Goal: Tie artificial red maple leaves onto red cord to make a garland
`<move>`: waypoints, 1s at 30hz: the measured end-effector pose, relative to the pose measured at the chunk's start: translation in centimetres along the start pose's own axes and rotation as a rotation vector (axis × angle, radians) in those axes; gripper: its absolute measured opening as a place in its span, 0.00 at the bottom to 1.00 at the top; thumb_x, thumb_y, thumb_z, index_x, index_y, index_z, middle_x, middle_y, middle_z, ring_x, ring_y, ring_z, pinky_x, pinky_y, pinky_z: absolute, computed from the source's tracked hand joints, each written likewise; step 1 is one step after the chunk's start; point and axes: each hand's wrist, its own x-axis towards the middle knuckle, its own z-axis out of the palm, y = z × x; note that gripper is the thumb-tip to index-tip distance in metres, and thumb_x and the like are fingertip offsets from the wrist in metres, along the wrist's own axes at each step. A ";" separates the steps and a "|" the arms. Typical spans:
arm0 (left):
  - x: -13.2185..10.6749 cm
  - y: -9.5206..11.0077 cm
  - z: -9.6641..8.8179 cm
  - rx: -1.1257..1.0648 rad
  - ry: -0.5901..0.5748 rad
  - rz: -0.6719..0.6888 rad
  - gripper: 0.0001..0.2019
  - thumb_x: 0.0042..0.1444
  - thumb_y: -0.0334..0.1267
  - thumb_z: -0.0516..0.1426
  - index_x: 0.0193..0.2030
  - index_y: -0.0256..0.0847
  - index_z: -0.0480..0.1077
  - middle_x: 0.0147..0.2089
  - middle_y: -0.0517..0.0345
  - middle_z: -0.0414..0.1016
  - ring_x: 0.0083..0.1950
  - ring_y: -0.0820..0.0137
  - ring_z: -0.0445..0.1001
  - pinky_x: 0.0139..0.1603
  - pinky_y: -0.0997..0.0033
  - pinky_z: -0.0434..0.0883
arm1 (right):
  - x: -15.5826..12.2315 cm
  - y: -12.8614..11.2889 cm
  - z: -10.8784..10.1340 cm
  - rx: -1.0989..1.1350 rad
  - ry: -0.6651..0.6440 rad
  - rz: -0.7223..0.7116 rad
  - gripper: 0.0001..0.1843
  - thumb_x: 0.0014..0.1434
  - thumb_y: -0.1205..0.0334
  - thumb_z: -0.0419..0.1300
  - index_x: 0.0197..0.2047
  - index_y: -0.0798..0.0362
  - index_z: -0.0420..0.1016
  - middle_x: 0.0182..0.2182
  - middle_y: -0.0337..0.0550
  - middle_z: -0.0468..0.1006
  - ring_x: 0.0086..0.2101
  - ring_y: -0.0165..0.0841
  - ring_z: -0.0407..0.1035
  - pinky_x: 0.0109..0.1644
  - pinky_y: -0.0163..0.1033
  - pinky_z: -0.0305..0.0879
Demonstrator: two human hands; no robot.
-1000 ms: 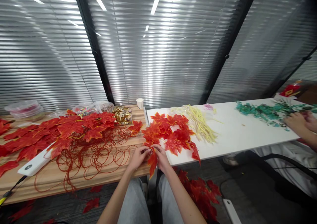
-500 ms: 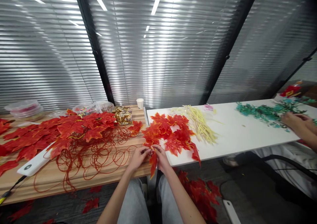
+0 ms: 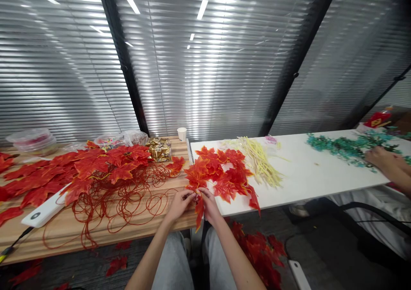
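Note:
My left hand (image 3: pixel 178 203) and my right hand (image 3: pixel 209 203) meet at the table's front edge, both pinched on one red-orange artificial maple leaf (image 3: pixel 199 208) that hangs down between them. Just behind my fingers lies a pile of loose maple leaves (image 3: pixel 221 170) across the joint between the wooden table (image 3: pixel 96 234) and the white table (image 3: pixel 308 174). To the left, a long garland of red leaves on thin red wire stems (image 3: pixel 105 174) spreads over the wood.
Yellow plastic stems (image 3: pixel 260 161) lie on the white table, green plastic sprigs (image 3: pixel 340 146) further right, where another person's hand (image 3: pixel 382 158) works. A paper cup (image 3: pixel 181 133), gold-wrapped sweets (image 3: pixel 158 149), plastic tubs (image 3: pixel 32 140) and a white device (image 3: pixel 45 209) sit on the wood. Fallen leaves (image 3: pixel 260 251) cover the floor.
My hands stay pinched on the same leaf, almost unmoved. The other person's hands at the right have shifted further right along the green sprigs.

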 end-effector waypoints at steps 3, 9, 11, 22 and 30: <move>0.0 0.0 0.0 0.000 0.002 0.009 0.17 0.53 0.48 0.51 0.31 0.35 0.72 0.31 0.54 0.73 0.33 0.70 0.68 0.34 0.74 0.64 | 0.0 0.0 0.0 0.006 0.004 -0.001 0.10 0.41 0.63 0.64 0.32 0.51 0.74 0.29 0.37 0.74 0.30 0.28 0.67 0.36 0.32 0.62; 0.0 -0.1 0.0 -0.022 -0.006 0.001 0.17 0.53 0.48 0.51 0.31 0.35 0.71 0.31 0.53 0.73 0.32 0.70 0.68 0.33 0.74 0.64 | 0.0 0.0 0.0 0.010 0.014 0.002 0.11 0.40 0.63 0.65 0.32 0.51 0.74 0.30 0.37 0.74 0.30 0.29 0.68 0.37 0.33 0.63; 0.1 -0.2 0.0 -0.024 -0.002 0.007 0.16 0.53 0.47 0.51 0.31 0.35 0.72 0.31 0.53 0.73 0.33 0.70 0.68 0.34 0.74 0.64 | 0.1 0.1 -0.1 0.010 0.014 0.004 0.11 0.40 0.63 0.65 0.32 0.51 0.74 0.30 0.38 0.74 0.30 0.29 0.68 0.36 0.33 0.63; 0.1 -0.1 0.0 -0.045 -0.012 0.026 0.16 0.53 0.46 0.51 0.31 0.34 0.72 0.31 0.54 0.73 0.33 0.70 0.69 0.37 0.73 0.64 | 0.0 0.1 -0.1 0.069 -0.011 0.024 0.11 0.42 0.64 0.64 0.32 0.51 0.74 0.28 0.36 0.74 0.28 0.26 0.67 0.34 0.31 0.61; 0.1 -0.2 0.1 -0.042 0.006 0.024 0.17 0.53 0.47 0.51 0.32 0.35 0.72 0.31 0.53 0.73 0.34 0.69 0.69 0.37 0.73 0.65 | -0.2 -0.3 0.3 0.077 -0.006 0.034 0.09 0.43 0.62 0.64 0.31 0.51 0.74 0.28 0.36 0.75 0.28 0.27 0.68 0.35 0.31 0.62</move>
